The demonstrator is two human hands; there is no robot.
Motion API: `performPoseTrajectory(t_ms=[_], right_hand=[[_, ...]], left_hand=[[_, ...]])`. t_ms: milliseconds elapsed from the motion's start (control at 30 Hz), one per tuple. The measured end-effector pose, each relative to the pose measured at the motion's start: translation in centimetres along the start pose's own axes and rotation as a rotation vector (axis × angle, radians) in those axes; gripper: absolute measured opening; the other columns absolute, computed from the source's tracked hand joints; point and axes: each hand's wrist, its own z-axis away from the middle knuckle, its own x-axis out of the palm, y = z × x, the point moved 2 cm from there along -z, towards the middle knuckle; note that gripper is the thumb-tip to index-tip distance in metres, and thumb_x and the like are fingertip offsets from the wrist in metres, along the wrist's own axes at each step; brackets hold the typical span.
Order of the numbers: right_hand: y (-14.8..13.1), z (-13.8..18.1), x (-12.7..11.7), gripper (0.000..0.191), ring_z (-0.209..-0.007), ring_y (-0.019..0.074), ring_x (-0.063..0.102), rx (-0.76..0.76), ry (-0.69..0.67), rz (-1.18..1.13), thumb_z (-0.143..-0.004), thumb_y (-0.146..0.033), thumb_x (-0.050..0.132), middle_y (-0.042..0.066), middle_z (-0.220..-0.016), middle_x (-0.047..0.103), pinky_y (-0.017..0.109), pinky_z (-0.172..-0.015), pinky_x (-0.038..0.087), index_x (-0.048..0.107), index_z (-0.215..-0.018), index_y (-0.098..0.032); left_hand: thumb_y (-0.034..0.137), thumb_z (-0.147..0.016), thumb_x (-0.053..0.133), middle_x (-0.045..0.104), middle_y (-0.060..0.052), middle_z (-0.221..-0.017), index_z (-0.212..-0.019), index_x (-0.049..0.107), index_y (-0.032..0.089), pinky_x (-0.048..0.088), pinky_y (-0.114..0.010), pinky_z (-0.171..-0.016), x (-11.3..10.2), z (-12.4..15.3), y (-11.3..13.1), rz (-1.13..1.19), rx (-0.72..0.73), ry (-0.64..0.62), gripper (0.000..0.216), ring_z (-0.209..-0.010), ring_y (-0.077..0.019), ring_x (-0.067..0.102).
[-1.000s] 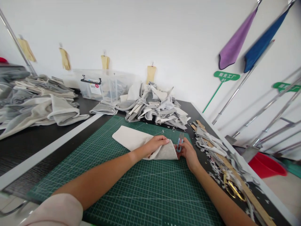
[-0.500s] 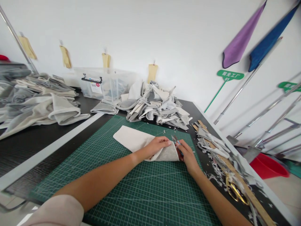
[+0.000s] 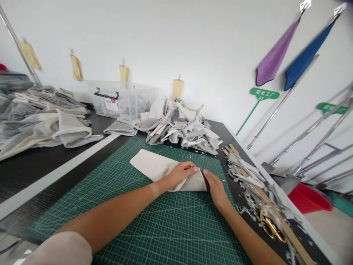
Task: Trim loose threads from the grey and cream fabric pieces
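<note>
a folded fabric strip [image 3: 157, 167], cream on top with a grey fold [image 3: 193, 184] at the near end, lies flat on the mat [image 3: 176, 235], tip pointing away left. the left hand [image 3: 180, 175] presses it; snips [image 3: 205, 180], mostly hidden, sit in the right hand [image 3: 216, 190] at its edge.

Room over cutting mat [image 3: 82, 198]; fabric heap [image 3: 182, 127] beyond

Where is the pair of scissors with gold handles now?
In the head view, the gold-handled scissors lie at lower right on the black tabletop, beside the long wooden ruler, among fabric scraps, right of the person's right hand.
</note>
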Motion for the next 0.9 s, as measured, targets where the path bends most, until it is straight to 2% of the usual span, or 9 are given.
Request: performPoseTrajectory(t_ms=[167, 233, 433, 600, 733, 900], right_hand=[[0.1, 0.4, 0.0, 0.044, -0.099, 0.0253, 0.059, 0.011, 0.049, 0.037, -0.095, -0.060, 0.044, 0.005, -0.102, 0.069, 0.033, -0.091, 0.043, 0.066, -0.090, -0.022], [-0.1, 0.7, 0.2, 0.044, -0.100, 0.0257, 0.059, 0.008, 0.052, 0.066, -0.094, -0.061, 0.043, 0.005, -0.103, 0.069, 0.034, -0.092, 0.043, 0.065, -0.090, -0.023], [-0.8, 1.3, 0.4, 0.043, -0.083, 0.0222, 0.057, 0.000, 0.031, 0.193, -0.096, -0.062, 0.036, 0.001, -0.085, 0.065, 0.031, -0.077, 0.044, 0.057, -0.086, -0.026], [-0.9, 1.3, 0.0, 0.039, -0.069, 0.0173, 0.052, 0.022, 0.025, 0.273, -0.098, -0.059, 0.034, -0.004, -0.073, 0.056, 0.025, -0.063, 0.037, 0.052, -0.088, -0.026], [-1.2, 1.6, -0.1, 0.039, -0.065, 0.0168, 0.049, -0.023, 0.046, 0.255, -0.101, -0.056, 0.031, -0.004, -0.070, 0.052, 0.025, -0.061, 0.035, 0.051, -0.085, -0.026], [-1.5, 1.8, 0.2, 0.039, -0.068, 0.0180, 0.051, -0.064, 0.013, 0.275, -0.101, -0.055, 0.032, -0.002, -0.072, 0.054, 0.026, -0.065, 0.037, 0.050, -0.083, -0.026]], left_hand=[[0.044, -0.089, 0.061, 0.069, -0.005, -0.092, -0.095, 0.070, 0.015, 0.043, -0.030, -0.084, 0.0, 0.1, -0.1, -0.048, 0.041, 0.031, 0.032, -0.091, -0.0190, 0.059], [0.044, -0.088, 0.061, 0.069, -0.005, -0.091, -0.095, 0.071, 0.015, 0.043, -0.030, -0.083, 0.0, 0.2, 0.0, -0.062, 0.044, 0.057, 0.031, -0.089, -0.0188, 0.059], [0.043, -0.087, 0.062, 0.069, -0.005, -0.085, -0.095, 0.071, 0.014, 0.044, -0.029, -0.076, 0.1, 0.5, 0.5, -0.063, 0.025, 0.105, 0.032, -0.080, -0.0176, 0.059], [0.042, -0.088, 0.061, 0.071, -0.006, -0.089, -0.096, 0.073, 0.015, 0.044, -0.029, -0.078, 0.1, 0.5, 0.4, -0.096, 0.049, 0.092, 0.031, -0.084, -0.0184, 0.060], [0.042, -0.090, 0.059, 0.072, -0.007, -0.091, -0.095, 0.073, 0.014, 0.045, -0.029, -0.080, 0.2, 0.3, 0.1, -0.122, 0.066, 0.051, 0.032, -0.086, -0.0191, 0.062], [0.043, -0.089, 0.059, 0.071, -0.007, -0.091, -0.095, 0.072, 0.014, 0.045, -0.029, -0.080, 0.2, 0.3, 0.0, -0.131, 0.084, 0.057, 0.032, -0.085, -0.0188, 0.061]])
